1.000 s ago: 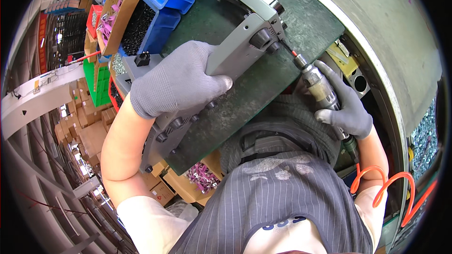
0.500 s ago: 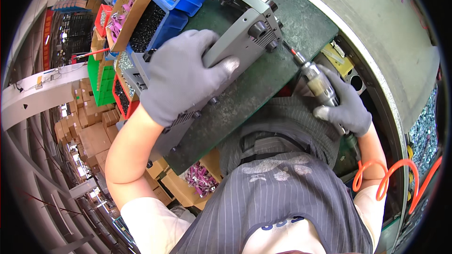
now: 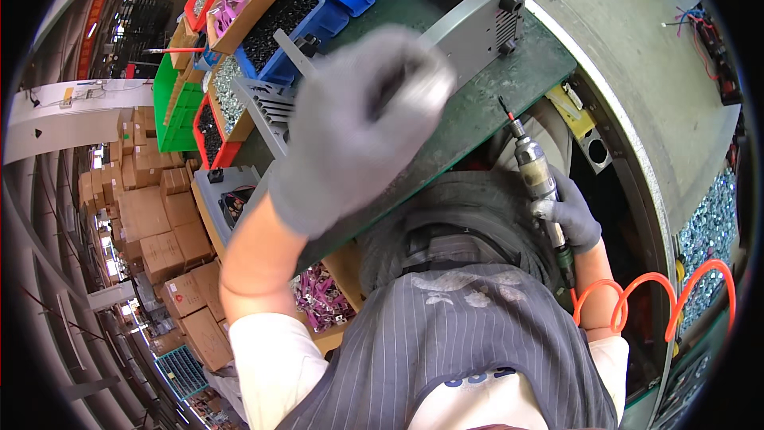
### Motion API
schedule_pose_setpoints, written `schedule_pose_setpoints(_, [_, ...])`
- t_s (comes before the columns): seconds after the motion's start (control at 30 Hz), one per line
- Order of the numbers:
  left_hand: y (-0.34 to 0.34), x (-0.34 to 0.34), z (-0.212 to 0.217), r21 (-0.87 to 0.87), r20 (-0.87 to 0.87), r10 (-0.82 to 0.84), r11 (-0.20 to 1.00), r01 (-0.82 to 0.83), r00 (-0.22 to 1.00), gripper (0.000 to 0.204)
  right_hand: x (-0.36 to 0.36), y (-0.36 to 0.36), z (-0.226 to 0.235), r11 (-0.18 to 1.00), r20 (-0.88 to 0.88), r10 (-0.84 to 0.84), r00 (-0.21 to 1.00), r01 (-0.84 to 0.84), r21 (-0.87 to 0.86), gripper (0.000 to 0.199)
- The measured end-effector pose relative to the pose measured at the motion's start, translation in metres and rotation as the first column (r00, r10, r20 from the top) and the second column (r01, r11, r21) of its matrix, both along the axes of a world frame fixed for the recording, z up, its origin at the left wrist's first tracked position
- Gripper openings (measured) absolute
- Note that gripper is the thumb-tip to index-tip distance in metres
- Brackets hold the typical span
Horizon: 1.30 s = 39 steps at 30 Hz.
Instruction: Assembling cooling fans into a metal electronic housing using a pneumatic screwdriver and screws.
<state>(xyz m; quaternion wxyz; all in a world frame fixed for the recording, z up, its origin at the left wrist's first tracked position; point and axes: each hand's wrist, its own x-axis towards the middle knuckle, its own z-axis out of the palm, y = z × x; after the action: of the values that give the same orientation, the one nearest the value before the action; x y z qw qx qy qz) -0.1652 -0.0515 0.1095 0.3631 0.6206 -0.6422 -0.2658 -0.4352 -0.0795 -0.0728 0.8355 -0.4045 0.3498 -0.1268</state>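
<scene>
Right hand [image 3: 574,219] grips pneumatic screwdriver [image 3: 535,175]; grey metal case [image 3: 477,20] beyond tip.

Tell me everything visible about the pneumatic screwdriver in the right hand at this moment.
The slim metallic-grey pneumatic screwdriver has a worn cylindrical body, a thin dark bit with a reddish collar at its tip, and a darker green tail end joined to a coiled orange air hose. It is tilted, bit pointing up and left toward the edge of the dark green work mat, its tip apparently not touching anything. The grey-gloved right hand wraps its lower body. It hangs just off the bench edge, above the person's lap.
</scene>
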Motion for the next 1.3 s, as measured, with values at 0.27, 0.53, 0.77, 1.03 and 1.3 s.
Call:
schedule_pose_setpoints(0.27, [0.107, 0.018, -0.126, 0.593, -0.776, 0.593, 0.802, 0.072, -0.213, 0.030, 0.021, 0.017, 0.027, 0.982, 0.034, 0.136, 0.990, -0.130, -0.137, 0.079])
schedule_pose_setpoints(0.53, [0.141, 0.040, -0.158, 0.282, -0.921, 0.298, 0.954, 0.098, -0.250, 0.031, 0.060, 0.042, 0.050, 0.879, 0.024, 0.457, 0.889, -0.447, -0.166, 0.081])
schedule_pose_setpoints(0.77, [0.153, 0.051, -0.146, 0.449, -0.887, 0.435, 0.891, -0.068, -0.151, 0.037, 0.080, 0.059, 0.070, 0.876, 0.010, 0.482, 0.876, -0.481, -0.042, 0.082])
schedule_pose_setpoints(1.03, [0.165, 0.058, -0.155, 0.254, -0.891, 0.220, 0.966, -0.035, -0.397, 0.035, 0.101, 0.074, 0.069, 0.905, 0.093, 0.411, 0.907, -0.393, -0.162, 0.094])
schedule_pose_setpoints(1.3, [0.164, 0.047, -0.140, 0.399, -0.913, 0.407, 0.899, -0.182, 0.007, 0.041, 0.103, 0.073, 0.067, 0.858, 0.132, 0.508, 0.851, -0.487, -0.163, 0.077])
